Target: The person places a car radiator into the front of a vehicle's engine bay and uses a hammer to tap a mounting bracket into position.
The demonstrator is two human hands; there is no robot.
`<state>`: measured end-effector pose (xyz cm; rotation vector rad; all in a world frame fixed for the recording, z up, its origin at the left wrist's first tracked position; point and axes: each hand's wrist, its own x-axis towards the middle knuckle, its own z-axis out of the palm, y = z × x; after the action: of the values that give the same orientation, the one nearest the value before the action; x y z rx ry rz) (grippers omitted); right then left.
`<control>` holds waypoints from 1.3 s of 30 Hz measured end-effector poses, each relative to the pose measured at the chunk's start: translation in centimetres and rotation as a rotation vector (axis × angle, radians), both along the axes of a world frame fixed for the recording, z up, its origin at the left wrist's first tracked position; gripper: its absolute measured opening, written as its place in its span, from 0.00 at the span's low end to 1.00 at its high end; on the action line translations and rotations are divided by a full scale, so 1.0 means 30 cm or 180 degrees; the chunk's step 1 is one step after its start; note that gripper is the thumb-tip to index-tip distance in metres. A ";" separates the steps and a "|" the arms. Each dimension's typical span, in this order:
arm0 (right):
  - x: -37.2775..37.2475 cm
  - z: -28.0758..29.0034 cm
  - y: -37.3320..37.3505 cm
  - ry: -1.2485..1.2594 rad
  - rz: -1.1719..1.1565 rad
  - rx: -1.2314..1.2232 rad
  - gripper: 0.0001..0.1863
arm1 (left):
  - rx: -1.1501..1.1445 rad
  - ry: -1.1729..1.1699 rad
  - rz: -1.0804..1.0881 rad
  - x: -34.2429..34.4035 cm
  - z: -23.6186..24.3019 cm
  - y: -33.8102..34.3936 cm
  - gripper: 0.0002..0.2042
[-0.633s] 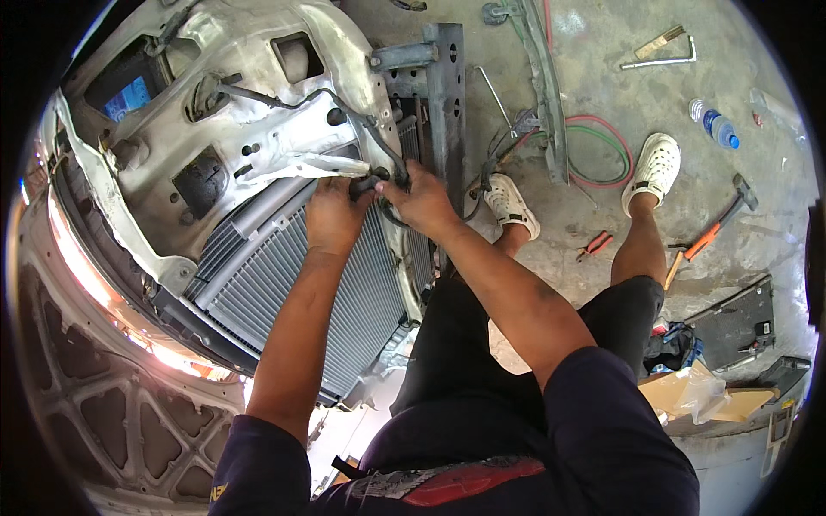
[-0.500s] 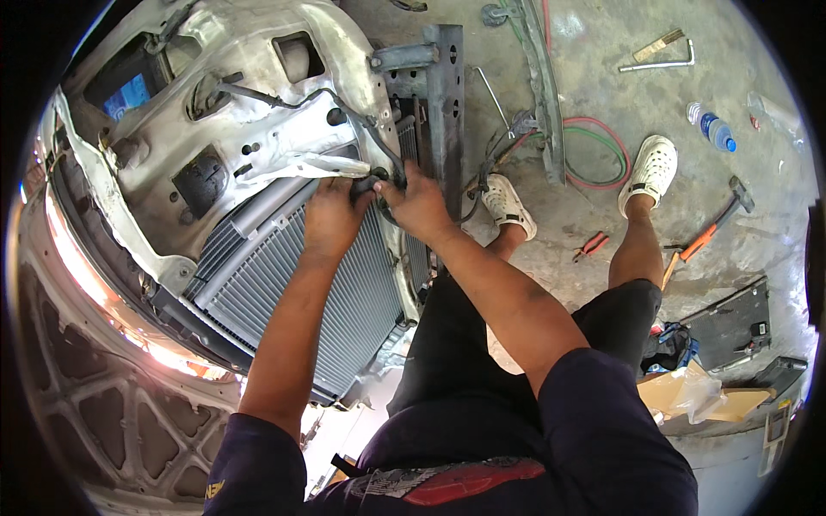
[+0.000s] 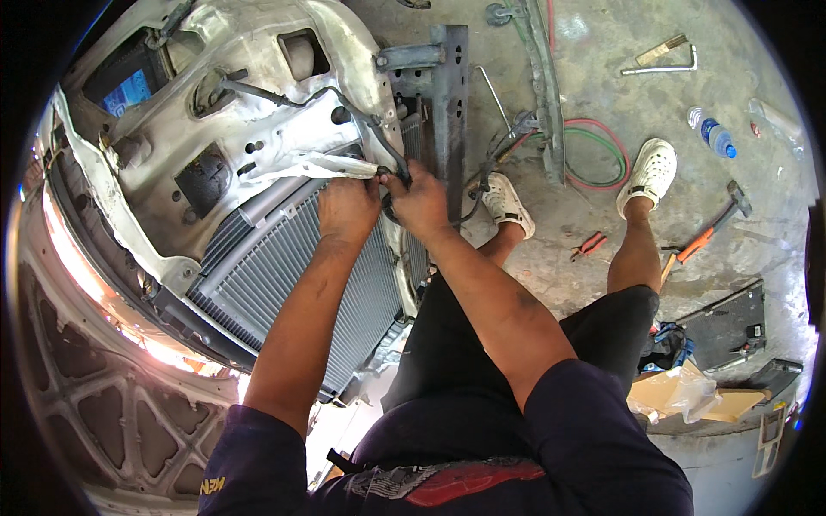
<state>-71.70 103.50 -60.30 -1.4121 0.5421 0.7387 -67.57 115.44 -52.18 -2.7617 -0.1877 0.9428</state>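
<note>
At the stripped front of a car, my two hands work close together by the upper right corner of a grey finned radiator (image 3: pixel 292 267). A black wiring harness (image 3: pixel 375 129) runs down over the pale metal body panel (image 3: pixel 258 129) to my right hand (image 3: pixel 420 203), whose fingers and thumb are closed around it. My left hand (image 3: pixel 348 210) is closed just beside it, under the end of a bent pale metal strip (image 3: pixel 314 164). Whatever lies in the left fingers is hidden.
A grey metal beam (image 3: pixel 449 112) stands right of the radiator. On the concrete floor lie red and green hoses (image 3: pixel 621 155), pliers (image 3: pixel 589 246), a hammer (image 3: pixel 701 241), a water bottle (image 3: pixel 716 138), a brush (image 3: pixel 661 50) and cardboard (image 3: pixel 667 389). The hood (image 3: pixel 129 413) is at lower left.
My left hand has shifted slightly right, its knuckles turned further over and its thumb now tucked out of sight. My right hand stays on the harness. The dark piece between the hands is now mostly covered.
</note>
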 end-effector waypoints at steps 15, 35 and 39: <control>0.082 0.069 -0.343 -0.0913 0.2441 -0.1172 0.32 | -0.0657 -0.2034 0.0734 -0.416 0.911 -0.071 0.40; 0.282 1.143 0.227 -0.4923 0.4121 -0.1071 0.35 | -0.0926 -0.2741 0.2364 -0.538 0.862 0.078 0.35; 0.287 1.116 0.251 -0.4745 0.4099 -0.0944 0.25 | -0.0845 -0.2954 0.2302 -0.541 0.846 0.070 0.33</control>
<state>-63.08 111.02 -26.82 -2.0593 -1.5906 0.3159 -83.81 117.54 -26.78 -3.1860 -1.3349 -0.3550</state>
